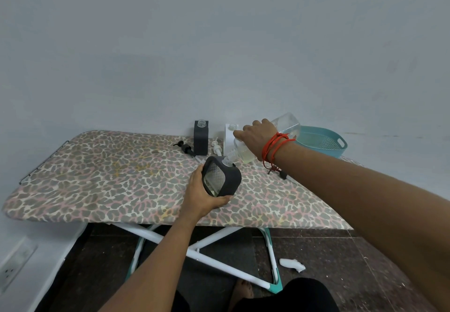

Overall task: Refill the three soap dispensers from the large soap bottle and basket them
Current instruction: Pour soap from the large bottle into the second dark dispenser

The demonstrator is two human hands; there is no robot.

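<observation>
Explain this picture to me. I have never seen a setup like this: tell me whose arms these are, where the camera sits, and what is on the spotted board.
There is no machine here. These are a person's two bare arms, filmed by one wide-angle camera worn on the head, looking forward and down. The left hand holds a dark rounded soap dispenser with its pump off. The right hand tilts the large clear soap bottle so that its neck meets the dispenser's open mouth. On the leopard-print ironing board stand a dark square dispenser and a white dispenser, both open. A black pump and a white pump lie beside them. A teal basket sits at the far right.
</observation>
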